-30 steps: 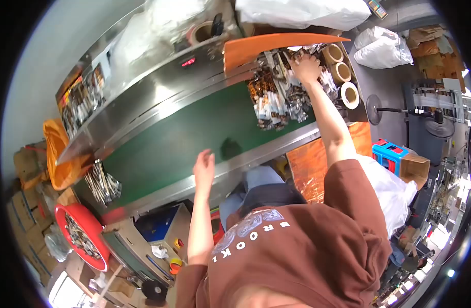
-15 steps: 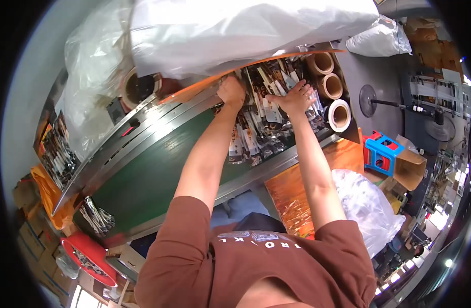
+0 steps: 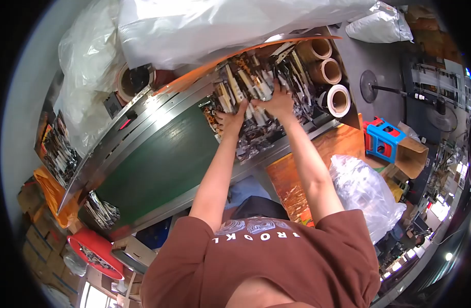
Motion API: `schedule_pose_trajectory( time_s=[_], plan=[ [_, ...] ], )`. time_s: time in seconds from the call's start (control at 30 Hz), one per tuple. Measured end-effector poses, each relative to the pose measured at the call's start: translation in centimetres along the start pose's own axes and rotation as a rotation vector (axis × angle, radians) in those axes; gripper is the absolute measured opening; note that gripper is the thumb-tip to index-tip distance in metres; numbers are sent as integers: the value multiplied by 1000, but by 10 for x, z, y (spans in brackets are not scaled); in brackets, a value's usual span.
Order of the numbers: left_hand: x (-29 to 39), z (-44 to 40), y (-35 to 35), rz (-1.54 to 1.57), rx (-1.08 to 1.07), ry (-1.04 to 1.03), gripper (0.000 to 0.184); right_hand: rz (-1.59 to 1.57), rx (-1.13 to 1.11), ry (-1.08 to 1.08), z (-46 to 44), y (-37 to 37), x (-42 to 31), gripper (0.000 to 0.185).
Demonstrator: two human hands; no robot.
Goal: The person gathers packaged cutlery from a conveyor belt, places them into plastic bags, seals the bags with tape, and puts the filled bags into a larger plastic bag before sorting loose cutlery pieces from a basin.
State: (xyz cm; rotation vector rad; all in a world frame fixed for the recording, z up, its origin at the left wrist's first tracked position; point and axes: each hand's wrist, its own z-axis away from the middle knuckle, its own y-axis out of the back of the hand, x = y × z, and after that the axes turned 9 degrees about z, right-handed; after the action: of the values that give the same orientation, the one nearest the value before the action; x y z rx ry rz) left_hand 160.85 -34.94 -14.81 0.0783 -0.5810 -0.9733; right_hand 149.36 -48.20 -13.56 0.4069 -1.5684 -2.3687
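A dense pile of slim, shiny printed packets (image 3: 256,123) lies at the right end of the green belt (image 3: 158,154). My left hand (image 3: 231,121) rests against the pile's left side with fingers spread. Over the middle of the packets lies my right hand (image 3: 279,104), its fingers stretched and its thumb toward the left hand. Both palms face down and touch the packets; neither is closed around one. What the packets contain cannot be made out.
Cardboard-cored rolls (image 3: 338,100) stand right of the pile. An orange-edged board (image 3: 194,77) and a large white plastic sack (image 3: 235,31) lie behind. More packets (image 3: 100,211) sit at the belt's left end, near a red basin (image 3: 94,255). A blue stool (image 3: 385,139) stands to the right.
My left hand has opened from a fist and come down to the pile's left side. My right hand has moved left and lower, and the packets look more bunched together.
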Motion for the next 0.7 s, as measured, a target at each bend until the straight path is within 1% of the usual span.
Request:
schedule_pose_trajectory(
  time_s=[0.07,0.1,0.17,0.23,0.3,0.33,0.37,0.4,0.43,0.47,0.5,0.57,0.63,0.7],
  plan=[
    [-29,-1,30,6,20,-113,138,6,-95,6,30,9,-32,121],
    [-40,3,52,-40,66,-139,137,36,-161,16,48,14,-52,120],
    [-61,13,99,-164,198,-143,134,-36,-292,-59,88,-6,-92,120],
    [-85,17,137,-236,291,-148,132,-134,-501,-11,121,-48,-114,119],
    [-116,10,164,-248,321,-246,130,-293,-677,202,125,-81,-104,119],
    [-124,6,166,-255,343,-257,130,-226,-789,194,107,0,-107,104],
    [-134,5,167,-265,361,-263,130,-73,-532,142,82,-25,-89,81],
    [-142,4,166,-273,377,-269,129,-185,-227,107,50,-20,-70,69],
    [-145,4,161,-297,404,-260,128,-160,-143,-90,13,3,-62,65],
    [-140,9,157,-309,402,-224,128,-133,0,-138,-28,7,-43,62],
    [-134,12,154,-317,403,-185,128,-53,197,-348,-73,-3,-30,63],
    [-143,8,154,-286,408,-257,129,-474,78,-519,-131,-7,-5,56],
    [-147,0,155,-265,401,-300,130,-538,255,-422,-188,-77,26,40],
    [-154,-3,164,-270,361,-305,130,-798,150,-452,-149,-39,13,36]
  ],
)
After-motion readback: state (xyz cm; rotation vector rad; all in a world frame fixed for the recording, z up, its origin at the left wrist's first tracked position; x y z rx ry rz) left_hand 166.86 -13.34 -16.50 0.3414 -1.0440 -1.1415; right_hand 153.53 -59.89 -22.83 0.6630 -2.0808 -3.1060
